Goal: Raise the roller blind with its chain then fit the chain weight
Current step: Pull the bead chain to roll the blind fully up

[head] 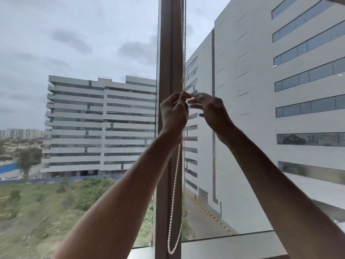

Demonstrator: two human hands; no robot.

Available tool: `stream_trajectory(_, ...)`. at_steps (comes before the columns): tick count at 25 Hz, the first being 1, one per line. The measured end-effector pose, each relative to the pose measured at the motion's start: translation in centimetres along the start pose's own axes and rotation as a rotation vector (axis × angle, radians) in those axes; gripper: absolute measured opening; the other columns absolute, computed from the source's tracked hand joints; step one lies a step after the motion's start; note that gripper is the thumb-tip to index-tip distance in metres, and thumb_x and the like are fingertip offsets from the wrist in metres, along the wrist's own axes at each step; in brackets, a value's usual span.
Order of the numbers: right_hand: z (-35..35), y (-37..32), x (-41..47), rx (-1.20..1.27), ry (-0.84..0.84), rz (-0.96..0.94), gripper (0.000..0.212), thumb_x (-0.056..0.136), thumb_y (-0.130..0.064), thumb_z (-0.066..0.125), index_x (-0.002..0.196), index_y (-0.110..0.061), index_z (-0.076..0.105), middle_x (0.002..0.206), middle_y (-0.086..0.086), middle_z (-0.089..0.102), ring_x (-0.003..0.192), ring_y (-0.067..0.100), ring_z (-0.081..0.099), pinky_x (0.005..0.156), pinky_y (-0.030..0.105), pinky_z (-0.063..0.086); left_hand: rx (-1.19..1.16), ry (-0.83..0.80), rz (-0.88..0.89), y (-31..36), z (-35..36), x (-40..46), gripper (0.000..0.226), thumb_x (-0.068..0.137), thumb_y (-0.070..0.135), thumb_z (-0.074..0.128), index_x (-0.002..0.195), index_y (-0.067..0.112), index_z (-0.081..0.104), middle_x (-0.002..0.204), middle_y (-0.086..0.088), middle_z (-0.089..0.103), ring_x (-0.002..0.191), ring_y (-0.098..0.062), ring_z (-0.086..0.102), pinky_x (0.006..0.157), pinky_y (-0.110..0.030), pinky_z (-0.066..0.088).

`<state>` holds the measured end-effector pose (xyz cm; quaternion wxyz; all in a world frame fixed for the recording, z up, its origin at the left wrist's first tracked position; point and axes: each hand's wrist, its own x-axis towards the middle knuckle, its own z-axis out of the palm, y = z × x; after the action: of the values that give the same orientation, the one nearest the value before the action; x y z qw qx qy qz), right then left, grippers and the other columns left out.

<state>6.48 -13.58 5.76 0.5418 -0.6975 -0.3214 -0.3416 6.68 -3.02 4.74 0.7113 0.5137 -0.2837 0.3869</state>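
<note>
Chain [175,184] hangs along the mullion [168,53]; we note left hand [173,113] pinching it, right hand [211,111] blurred, fingers spread.

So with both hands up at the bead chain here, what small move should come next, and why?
Probably the right hand should close on the chain beside the left. The left hand already pinches the chain at the window post, while the right is blurred, fingers spread, holding nothing. The loop hangs slack to the sill with no weight visible on it.
</note>
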Motion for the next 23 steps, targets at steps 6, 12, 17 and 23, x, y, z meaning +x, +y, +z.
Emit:
stream_trajectory(6,1.6,-6.5,5.8,0.617,-0.050,0.098,0.035,0.105,-0.027,0.034,0.094,-0.009,0.062,0.064,-0.001,0.050,0.050,0.008,0.046,0.047,0.020,0.035,0.211,0.006,0.300,-1.5,0.5,0.9,0.029,0.099,0.008,0.050,0.071,0.007,0.060,0.043,0.011,0.036,0.043,-0.004,0.026,0.046,-0.021,0.021)
stream_trajectory(12,3.2,-4.8,5.9,0.713,-0.040,0.092,0.041,0.104,-0.019,0.036,0.064,-0.016,0.047,0.035,-0.011,0.032,0.027,0.003,0.023,0.030,0.016,0.017,0.243,-0.002,0.371,-3.2,-0.5,1.1,0.029,0.099,0.010,0.048,0.076,-0.002,0.060,0.052,0.008,0.042,0.051,-0.014,0.030,0.050,-0.031,0.022)
stream_trajectory(17,3.4,-3.7,5.2,0.739,-0.077,0.079,0.042,0.104,-0.015,0.033,0.063,-0.017,0.043,0.037,-0.011,0.030,0.028,0.003,0.020,0.030,0.015,0.017,0.204,-0.037,0.327,-3.8,-0.9,0.3,0.033,0.100,0.012,0.045,0.068,0.016,0.053,0.050,0.010,0.036,0.049,-0.015,0.026,0.048,-0.034,0.020)
stream_trajectory(23,3.9,0.0,3.2,0.730,-0.092,0.089,0.040,0.103,-0.009,0.028,0.067,-0.018,0.042,0.040,-0.012,0.032,0.029,0.002,0.020,0.031,0.014,0.016,0.270,-0.040,0.276,-6.5,-2.0,-3.1,0.029,0.102,0.009,0.043,0.076,0.009,0.056,0.051,0.009,0.033,0.044,-0.008,0.023,0.045,-0.025,0.019)
